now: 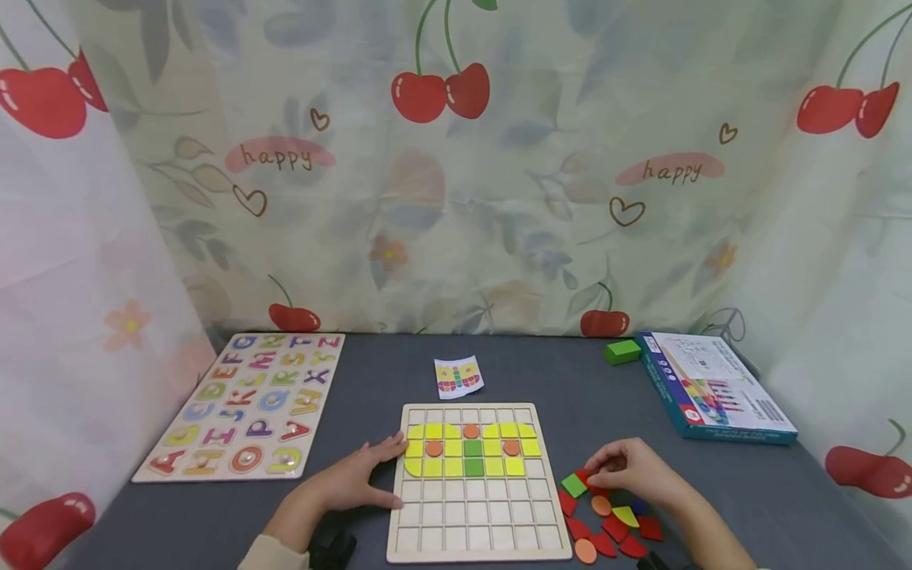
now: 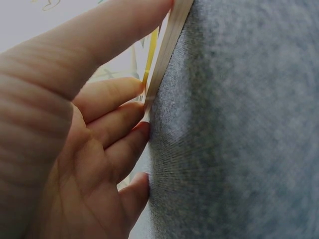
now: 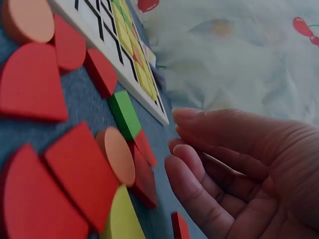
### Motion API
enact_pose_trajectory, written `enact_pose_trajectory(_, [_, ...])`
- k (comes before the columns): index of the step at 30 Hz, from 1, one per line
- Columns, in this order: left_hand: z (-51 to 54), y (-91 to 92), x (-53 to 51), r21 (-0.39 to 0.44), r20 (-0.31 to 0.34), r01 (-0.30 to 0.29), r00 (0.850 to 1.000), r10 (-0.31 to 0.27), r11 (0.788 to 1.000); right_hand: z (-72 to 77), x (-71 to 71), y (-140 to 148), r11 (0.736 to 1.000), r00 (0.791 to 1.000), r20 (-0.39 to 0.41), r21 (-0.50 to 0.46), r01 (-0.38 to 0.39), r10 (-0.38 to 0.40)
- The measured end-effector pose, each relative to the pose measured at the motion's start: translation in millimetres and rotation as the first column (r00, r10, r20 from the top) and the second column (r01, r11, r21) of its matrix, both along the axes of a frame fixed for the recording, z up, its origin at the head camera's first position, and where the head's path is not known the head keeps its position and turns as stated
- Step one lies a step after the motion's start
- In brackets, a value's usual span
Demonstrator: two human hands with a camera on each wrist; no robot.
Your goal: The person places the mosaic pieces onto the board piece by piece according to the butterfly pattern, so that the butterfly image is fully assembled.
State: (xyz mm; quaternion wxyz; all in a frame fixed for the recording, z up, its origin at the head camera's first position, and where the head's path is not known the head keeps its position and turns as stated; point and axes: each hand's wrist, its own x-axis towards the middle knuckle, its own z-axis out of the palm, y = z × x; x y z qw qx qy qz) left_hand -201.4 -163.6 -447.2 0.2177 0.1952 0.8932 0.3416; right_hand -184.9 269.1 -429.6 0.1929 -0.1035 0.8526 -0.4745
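Observation:
My left hand point(image 1: 349, 479) rests at the left edge of a pale wooden grid board point(image 1: 480, 540). Its thumb and fingertips touch the rim, as the left wrist view also shows. Yellow tiles point(image 1: 432, 467), green squares point(image 1: 473, 467) and orange discs point(image 1: 511, 448) fill the board's upper rows. My right hand point(image 1: 634, 473) hovers over loose pieces on the right, thumb and fingers bent with a gap between them. Nearest its fingertips lie a green square point(image 3: 124, 115) and red pieces point(image 3: 144, 179). An orange disc point(image 3: 118, 157) and a yellow quarter piece point(image 3: 123, 219) lie close by.
A small picture card point(image 1: 458, 378) lies behind the board. An alphabet puzzle board point(image 1: 238, 412) is at the left. On the right are a flat box point(image 1: 716, 388) and a green block point(image 1: 622, 352). A printed curtain point(image 1: 456, 237) surrounds the grey table point(image 1: 385, 372).

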Motion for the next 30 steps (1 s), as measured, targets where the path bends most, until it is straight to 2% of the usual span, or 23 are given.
enact_pose_trajectory(6, [0.5,-0.5,0.5,0.003,-0.002,0.003,1.000,-0.003,1.000,-2.3,10.5,19.9,0.998,0.998,0.049,-0.033,-0.044,0.046])
enact_pose_trajectory(11, [1.0,-0.3,0.6,0.003,0.005,-0.003,1.000,0.003,1.000,-6.5,18.9,31.6,0.997,0.996,0.058,-0.030,-0.073,0.074])
enact_pose_trajectory(21, [1.9,-0.1,-0.3,-0.004,0.000,-0.005,1.000,0.005,1.000,-13.8,28.3,44.2,0.989,0.990,-0.005,-0.044,-0.142,0.142])
enact_pose_trajectory(30, [1.0,0.2,-0.2,0.001,0.001,0.005,1.000,-0.005,1.000,-15.8,29.1,43.1,0.990,0.990,-0.029,0.043,-0.137,0.138])
